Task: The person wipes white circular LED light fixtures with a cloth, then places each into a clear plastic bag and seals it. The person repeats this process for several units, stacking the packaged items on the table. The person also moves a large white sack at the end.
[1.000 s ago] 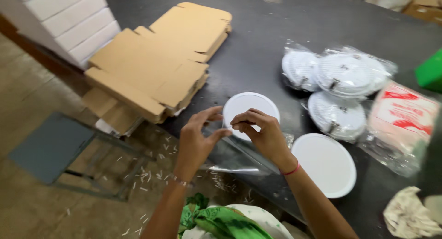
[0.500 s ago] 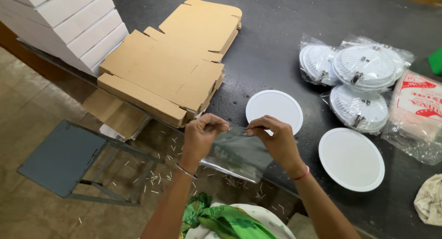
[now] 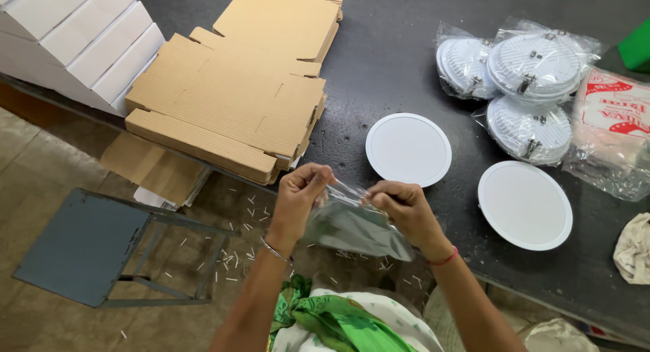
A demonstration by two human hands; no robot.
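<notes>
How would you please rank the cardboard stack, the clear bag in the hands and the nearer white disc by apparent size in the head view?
1. Cardboard stack, clearly largest.
2. Clear bag and white disc: they look alike, and the bag is nearer the camera, so unranked.

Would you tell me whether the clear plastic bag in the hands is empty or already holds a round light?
Empty: the clear plastic bag hangs flat between left hand and right hand; both bare round lights lie on the table.
</notes>
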